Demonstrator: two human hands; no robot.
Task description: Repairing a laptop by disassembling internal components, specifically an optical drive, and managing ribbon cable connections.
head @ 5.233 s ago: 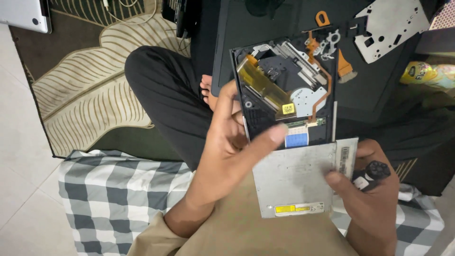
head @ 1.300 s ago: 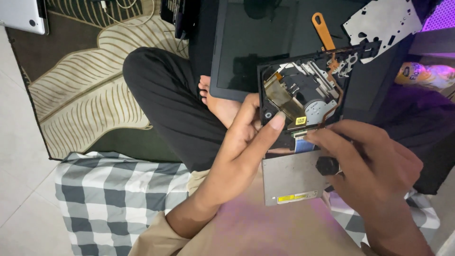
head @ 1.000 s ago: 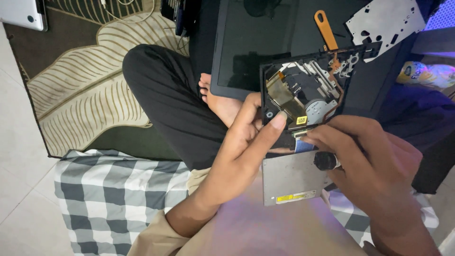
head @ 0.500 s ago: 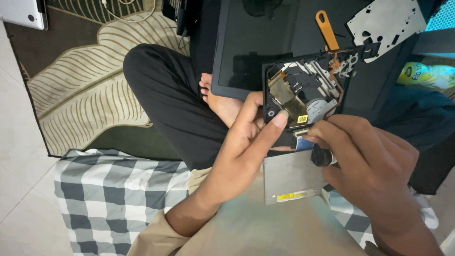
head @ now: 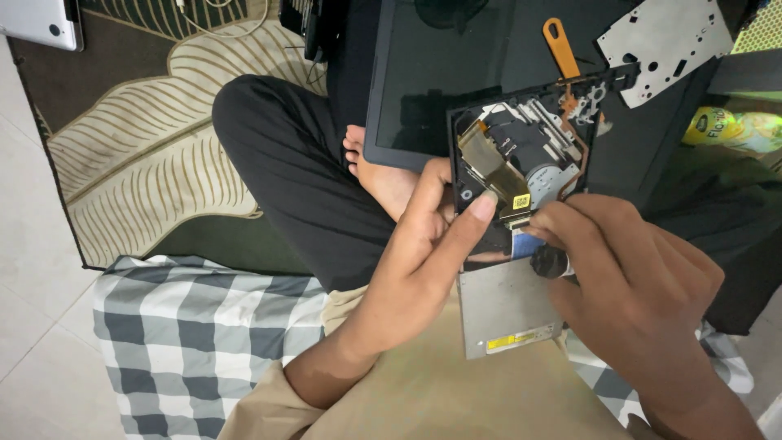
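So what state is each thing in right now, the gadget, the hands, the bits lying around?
Optical drive: cover off, insides exposed, held tilted.
Left hand: gripping the drive's left edge, forefinger on its face.
Right hand: closed on a dark screwdriver handle at the drive.
Grey metal cover: detached, lying flat on the lap.
Perforated metal plate: removed, lying aside.
Laptop: screen dark.

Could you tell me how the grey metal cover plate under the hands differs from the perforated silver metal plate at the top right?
The grey metal cover plate is plain, with a yellow label strip near its lower edge; the perforated silver metal plate is full of holes and cut-outs. The grey one sits in the lap, partly under the right hand; the perforated one lies apart, untouched, on a dark surface. Both are flat, thin metal.
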